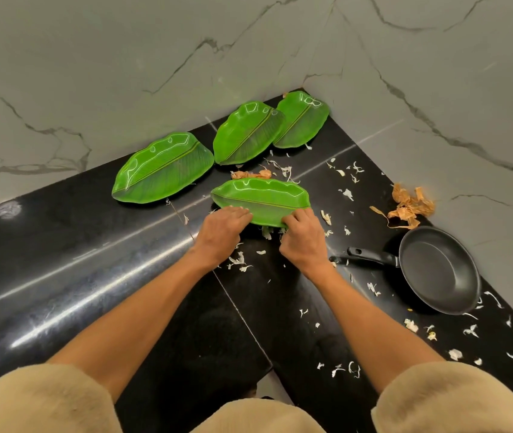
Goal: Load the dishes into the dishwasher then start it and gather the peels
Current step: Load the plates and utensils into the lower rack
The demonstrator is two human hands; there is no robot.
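Note:
Several green leaf-shaped plates lie on the black counter (92, 260). The nearest plate (261, 196) is tilted up at its near edge, and both hands hold that edge. My left hand (222, 231) grips the plate's near left rim with its fingers over the top. At the near right rim, my right hand (303, 235) pinches the plate. A second plate (161, 167) lies to the left. Two more plates (247, 132) (302, 118) sit in the corner. White garlic peels (239, 260) and brown onion peels (409, 207) are scattered over the counter.
A black frying pan (439, 270) sits at the right, handle pointing left toward my right wrist. Marble walls (123, 73) close the corner behind the plates. More brown peels (250, 174) lie just behind the held plate. The counter's front edge runs near my sleeves.

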